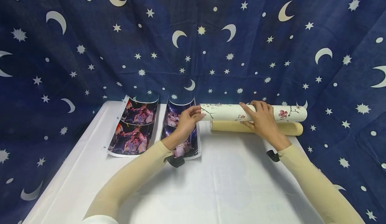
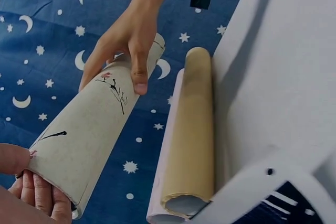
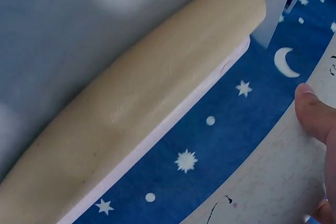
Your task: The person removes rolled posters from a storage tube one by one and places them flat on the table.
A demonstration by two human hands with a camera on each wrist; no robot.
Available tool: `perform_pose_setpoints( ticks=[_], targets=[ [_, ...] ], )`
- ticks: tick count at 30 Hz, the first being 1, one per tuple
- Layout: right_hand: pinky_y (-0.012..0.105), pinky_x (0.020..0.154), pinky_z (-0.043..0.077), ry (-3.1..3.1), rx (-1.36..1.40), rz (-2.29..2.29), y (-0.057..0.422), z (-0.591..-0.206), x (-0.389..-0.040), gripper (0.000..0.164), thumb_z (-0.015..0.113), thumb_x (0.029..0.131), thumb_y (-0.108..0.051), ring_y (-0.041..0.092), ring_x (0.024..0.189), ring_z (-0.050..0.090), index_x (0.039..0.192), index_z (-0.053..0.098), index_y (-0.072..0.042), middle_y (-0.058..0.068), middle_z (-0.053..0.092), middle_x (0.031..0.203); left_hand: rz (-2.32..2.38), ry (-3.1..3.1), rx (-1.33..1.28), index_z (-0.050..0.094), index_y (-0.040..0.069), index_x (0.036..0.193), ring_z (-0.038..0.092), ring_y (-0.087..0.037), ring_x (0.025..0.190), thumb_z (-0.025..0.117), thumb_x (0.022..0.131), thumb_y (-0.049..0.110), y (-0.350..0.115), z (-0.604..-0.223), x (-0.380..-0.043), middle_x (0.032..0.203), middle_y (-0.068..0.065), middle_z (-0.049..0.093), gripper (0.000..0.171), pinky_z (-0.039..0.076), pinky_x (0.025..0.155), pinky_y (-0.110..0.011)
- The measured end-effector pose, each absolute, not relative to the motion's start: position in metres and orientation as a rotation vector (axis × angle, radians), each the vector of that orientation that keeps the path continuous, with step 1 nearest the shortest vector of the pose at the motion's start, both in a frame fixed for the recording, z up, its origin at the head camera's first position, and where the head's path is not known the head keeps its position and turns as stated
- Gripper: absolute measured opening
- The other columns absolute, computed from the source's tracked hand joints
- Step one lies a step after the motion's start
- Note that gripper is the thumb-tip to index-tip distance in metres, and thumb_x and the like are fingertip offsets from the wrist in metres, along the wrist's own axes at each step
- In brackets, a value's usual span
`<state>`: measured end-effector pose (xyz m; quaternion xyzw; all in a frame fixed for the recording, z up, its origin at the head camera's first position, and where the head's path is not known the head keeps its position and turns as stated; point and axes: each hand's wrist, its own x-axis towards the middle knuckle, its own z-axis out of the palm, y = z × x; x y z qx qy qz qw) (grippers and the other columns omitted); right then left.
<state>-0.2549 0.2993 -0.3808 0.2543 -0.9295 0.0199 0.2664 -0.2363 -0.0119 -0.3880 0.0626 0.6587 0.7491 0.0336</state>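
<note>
A white roll of paper printed with plum-blossom branches [image 1: 223, 113] is held level over the far side of the table. My left hand [image 1: 187, 120] pinches its left end, thumb outside and fingertips tucked into the open end, as the left wrist view shows. Farther along, my right hand [image 1: 263, 118] grips the roll from above, thumb on the near side and fingers over the top. Just below and nearer lies a tan roll [image 1: 229, 127]. Beside the tan roll, a pale pink roll [image 2: 155, 203] shows as a narrow strip in both wrist views.
Two curling photo sheets, a left one [image 1: 135, 126] and a right one [image 1: 173, 111], lie left of the rolls; my left arm passes over the right one. A white cloth covers the table [image 1: 211, 183]. Behind it hangs a blue moon-and-star curtain [image 1: 205, 33].
</note>
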Motion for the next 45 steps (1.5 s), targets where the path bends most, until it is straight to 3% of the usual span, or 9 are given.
perform_pose_setpoints(
  ticks=[5, 10, 22, 30, 39, 42, 45],
  targets=[
    [0.061, 0.09, 0.034, -2.515, 0.704, 0.039, 0.295, -0.386, -0.239, 0.083, 0.084, 0.072, -0.041, 0.044, 0.114, 0.045, 0.145, 0.045, -0.031, 0.021, 0.05, 0.123, 2.263, 2.057, 0.197, 0.054, -0.001, 0.134, 0.061, -0.014, 0.105, 0.064, 0.093, 0.005, -0.02, -0.395, -0.221, 0.113, -0.009, 0.06, 0.043, 0.05, 0.096, -0.026],
    [0.061, 0.088, 0.034, -2.529, 0.705, 0.057, 0.289, -0.392, -0.225, 0.083, 0.085, 0.072, -0.04, 0.044, 0.114, 0.045, 0.145, 0.046, -0.03, 0.021, 0.05, 0.124, 2.224, 2.093, 0.182, 0.054, -0.001, 0.135, 0.061, -0.015, 0.105, 0.063, 0.093, 0.006, -0.027, -0.401, -0.211, 0.118, -0.014, 0.06, 0.044, 0.05, 0.1, -0.03],
    [0.06, 0.088, 0.036, -2.529, 0.728, 0.092, 0.271, -0.413, -0.204, 0.081, 0.082, 0.073, -0.045, 0.041, 0.112, 0.047, 0.144, 0.047, -0.031, 0.019, 0.05, 0.122, 2.113, 2.132, 0.156, 0.049, -0.005, 0.138, 0.054, -0.034, 0.126, 0.056, 0.097, 0.014, -0.046, -0.414, -0.184, 0.13, -0.022, 0.059, 0.046, 0.038, 0.114, -0.047],
    [0.059, 0.091, 0.036, -2.539, 0.743, 0.139, 0.261, -0.424, -0.194, 0.083, 0.084, 0.072, -0.041, 0.04, 0.114, 0.047, 0.145, 0.046, -0.031, 0.018, 0.051, 0.122, 2.049, 2.197, 0.164, 0.043, -0.006, 0.142, 0.052, -0.038, 0.129, 0.05, 0.101, 0.02, -0.052, -0.421, -0.172, 0.132, -0.024, 0.059, 0.05, 0.04, 0.11, -0.051],
    [0.06, 0.092, 0.037, -2.561, 0.724, 0.187, 0.253, -0.436, -0.193, 0.082, 0.085, 0.072, -0.04, 0.041, 0.115, 0.047, 0.145, 0.047, -0.031, 0.018, 0.052, 0.123, 2.07, 2.174, 0.203, 0.036, -0.01, 0.145, 0.037, -0.04, 0.141, 0.042, 0.104, 0.019, -0.058, -0.425, -0.168, 0.149, -0.026, 0.044, 0.051, 0.025, 0.12, -0.052],
    [0.059, 0.09, 0.037, -2.567, 0.717, 0.216, 0.25, -0.441, -0.193, 0.083, 0.085, 0.071, -0.04, 0.041, 0.115, 0.047, 0.145, 0.047, -0.03, 0.017, 0.051, 0.124, 2.077, 2.169, 0.221, 0.04, -0.01, 0.142, 0.04, -0.038, 0.14, 0.04, 0.104, 0.017, -0.06, -0.426, -0.169, 0.144, -0.025, 0.048, 0.047, 0.026, 0.119, -0.051],
    [0.058, 0.088, 0.039, -2.57, 0.716, 0.25, 0.247, -0.445, -0.192, 0.084, 0.086, 0.071, -0.039, 0.04, 0.114, 0.048, 0.145, 0.047, -0.03, 0.017, 0.051, 0.123, 2.093, 2.156, 0.243, 0.047, -0.006, 0.136, 0.05, -0.032, 0.129, 0.038, 0.104, 0.015, -0.06, -0.426, -0.17, 0.128, -0.023, 0.059, 0.039, 0.033, 0.115, -0.051]
  ],
)
